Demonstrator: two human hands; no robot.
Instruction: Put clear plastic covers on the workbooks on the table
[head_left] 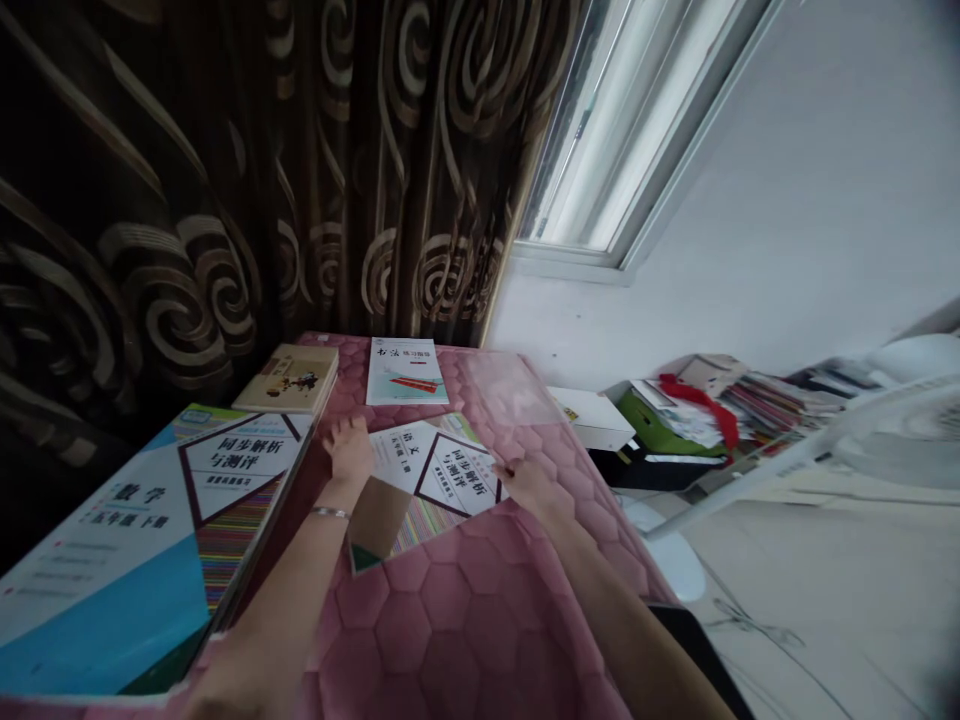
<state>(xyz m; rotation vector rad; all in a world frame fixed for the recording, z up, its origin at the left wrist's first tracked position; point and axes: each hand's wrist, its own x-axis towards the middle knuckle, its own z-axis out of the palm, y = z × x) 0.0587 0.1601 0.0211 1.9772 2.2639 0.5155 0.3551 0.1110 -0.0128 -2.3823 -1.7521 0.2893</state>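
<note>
My left hand (pixel 349 450) lies flat on the pink quilted cover (pixel 450 625), its fingers at the left edge of a workbook with a white, striped cover (pixel 439 470). My right hand (pixel 529 483) has its fingertips on that workbook's right edge. A brown patch (pixel 379 518) lies at the workbook's lower left, and I cannot tell what it is. Left of my left arm lies a large blue-and-white maths book (pixel 135 530). Beyond my hands are a small beige book (pixel 289 378) and a pale calligraphy workbook (pixel 406 372).
A clear plastic sheet (pixel 510 385) lies on the pink cover's far right. A dark swirl-patterned curtain (pixel 225 180) hangs behind it, beside a window (pixel 622 130). To the right are a white box (pixel 592 418), a green bin (pixel 660 425) with papers, and a white fan (pixel 900 440).
</note>
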